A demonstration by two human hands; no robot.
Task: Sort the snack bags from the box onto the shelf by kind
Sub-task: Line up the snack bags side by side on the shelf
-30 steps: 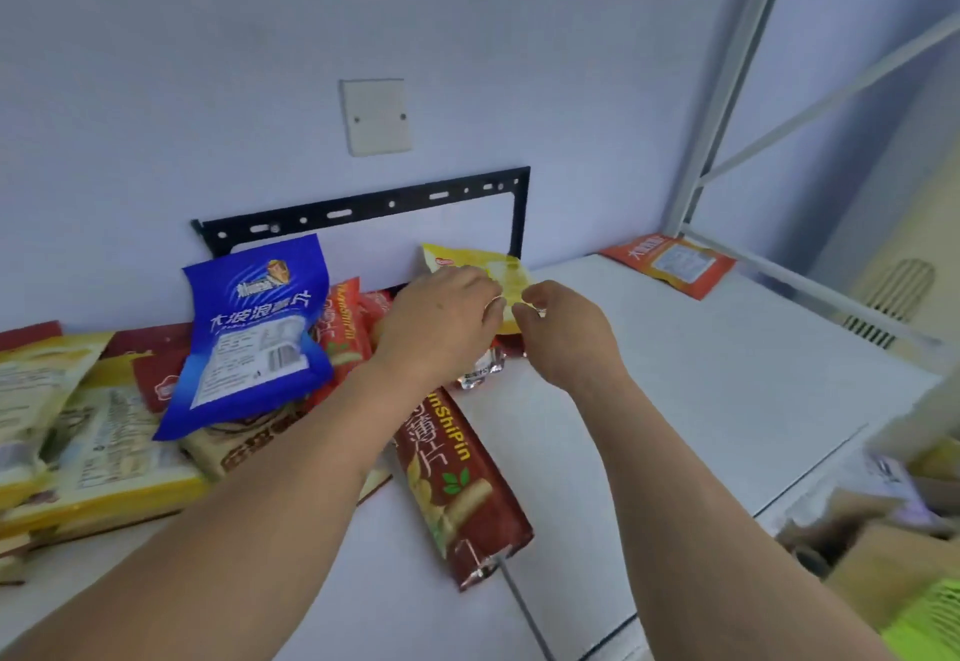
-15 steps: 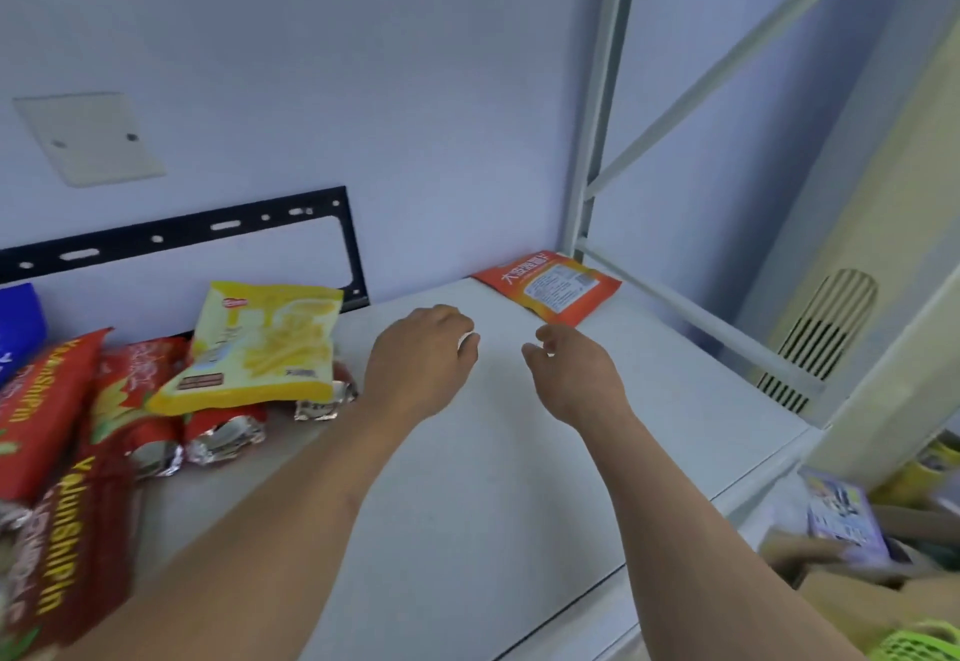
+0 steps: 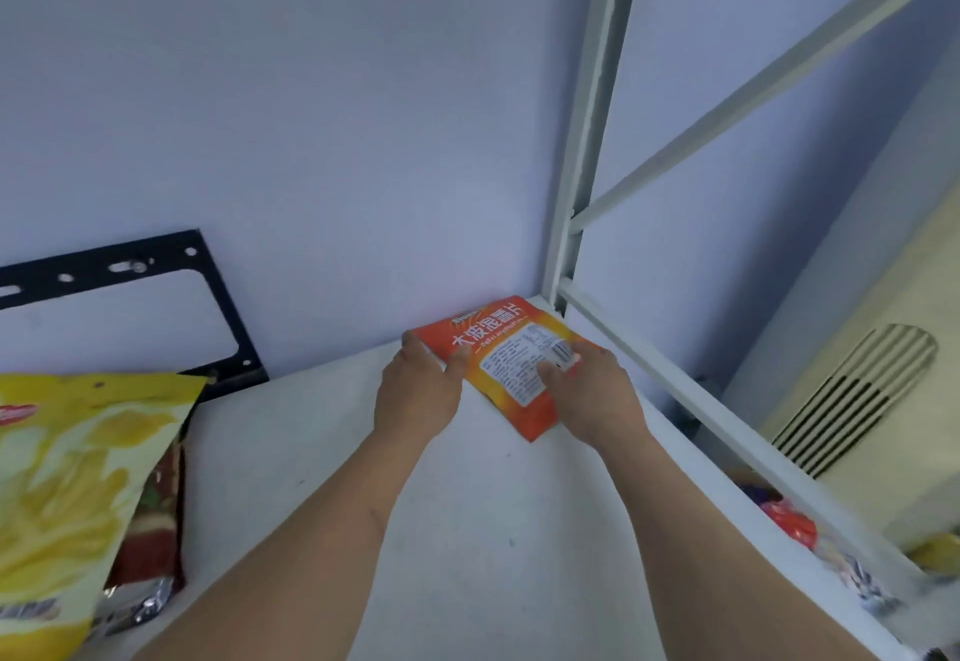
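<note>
shelf [image 3: 467,530] white | orange bag [image 3: 511,348] back-right corner | yellow bag [image 3: 67,478] left, seemingly atop red bags [image 3: 150,530]

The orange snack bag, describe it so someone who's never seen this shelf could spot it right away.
Follow the white shelf to its far right corner, where the wall meets the upright post. The orange snack bag lies flat there, white label up, both hands on it. It is the only orange bag, well apart from the yellow bag at the left.
</note>
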